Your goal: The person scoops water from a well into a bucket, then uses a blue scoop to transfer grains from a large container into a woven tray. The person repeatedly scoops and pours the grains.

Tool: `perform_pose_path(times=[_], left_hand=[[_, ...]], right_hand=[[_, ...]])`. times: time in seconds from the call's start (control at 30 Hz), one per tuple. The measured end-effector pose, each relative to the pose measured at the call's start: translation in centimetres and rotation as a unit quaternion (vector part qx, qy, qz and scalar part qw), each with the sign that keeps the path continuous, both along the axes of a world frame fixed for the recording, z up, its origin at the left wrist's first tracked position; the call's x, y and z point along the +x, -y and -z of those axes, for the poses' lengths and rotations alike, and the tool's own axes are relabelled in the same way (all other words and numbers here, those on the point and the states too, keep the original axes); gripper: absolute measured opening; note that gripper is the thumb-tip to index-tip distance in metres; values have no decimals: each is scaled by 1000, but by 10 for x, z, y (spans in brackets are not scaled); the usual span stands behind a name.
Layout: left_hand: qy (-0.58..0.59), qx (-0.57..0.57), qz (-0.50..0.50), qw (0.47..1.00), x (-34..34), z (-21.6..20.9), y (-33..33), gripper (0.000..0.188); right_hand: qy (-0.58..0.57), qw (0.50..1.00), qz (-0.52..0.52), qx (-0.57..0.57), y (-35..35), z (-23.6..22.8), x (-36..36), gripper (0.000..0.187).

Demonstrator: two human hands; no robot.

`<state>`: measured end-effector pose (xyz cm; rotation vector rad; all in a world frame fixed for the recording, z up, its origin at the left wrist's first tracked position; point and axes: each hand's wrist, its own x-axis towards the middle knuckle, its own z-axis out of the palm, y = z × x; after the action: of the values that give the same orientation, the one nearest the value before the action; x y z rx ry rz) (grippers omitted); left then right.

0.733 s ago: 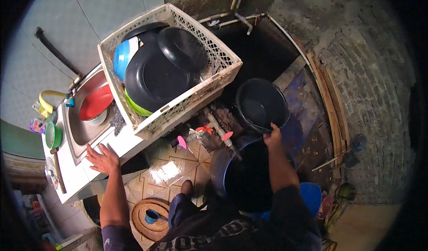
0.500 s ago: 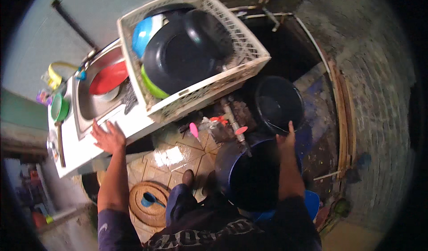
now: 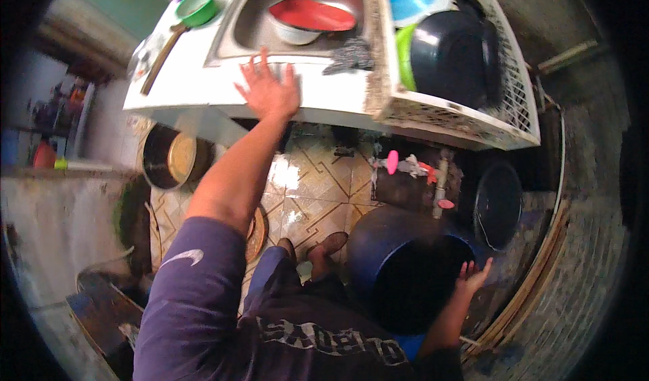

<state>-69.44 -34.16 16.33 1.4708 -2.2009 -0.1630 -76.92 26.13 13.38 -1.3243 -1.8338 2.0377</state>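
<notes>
Leaning forward over the floor, you are pressing your left hand [image 3: 268, 89] flat on the white front edge of the sink counter [image 3: 196, 87], fingers spread and holding nothing. Just beyond it the steel sink basin [image 3: 233, 26] is holding a red bowl [image 3: 312, 16] nested in a pale one, with a green bowl [image 3: 197, 6] sitting on the counter to the left. To the right of the sink, a white lattice crate [image 3: 466, 114] is carrying a big dark basin, a green-rimmed one and a blue one.

Lower down, between your feet and the wall, a large dark blue bucket [image 3: 405, 273] is standing mouth-up on the tiled floor. Your right hand [image 3: 473, 277] is hovering open at its far right rim, fingers fanned, gripping nothing; whether it is touching the rim I cannot tell. That hand is by far the nearer one to the bucket. A round black lid or basin [image 3: 498, 205] is lying just beyond it, up and to the right, near the wall.
</notes>
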Motion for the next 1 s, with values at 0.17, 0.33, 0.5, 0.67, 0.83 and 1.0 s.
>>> perform_pose_path(times=[0.17,0.33,0.5,0.67,0.83,1.0], left_hand=[[-68,-33,76,994,16,9,0,72],[-168,26,167,971,107,32,-53,71],[-122,310,91,938,275,130,-151,62],[84,587,-38,804,457,187,-185,67],[49,646,-158,746,601,225,-195,69],[35,651,-231,722,649,169,-195,69]], right_hand=[[-41,982,-137,121,40,-32,39,69],[-87,932,-246,253,65,-52,84,64],[-84,879,-349,313,106,-48,151,50],[28,844,-480,236,159,3,214,45],[101,728,-657,168,244,52,274,45],[127,572,-793,166,319,87,320,43]])
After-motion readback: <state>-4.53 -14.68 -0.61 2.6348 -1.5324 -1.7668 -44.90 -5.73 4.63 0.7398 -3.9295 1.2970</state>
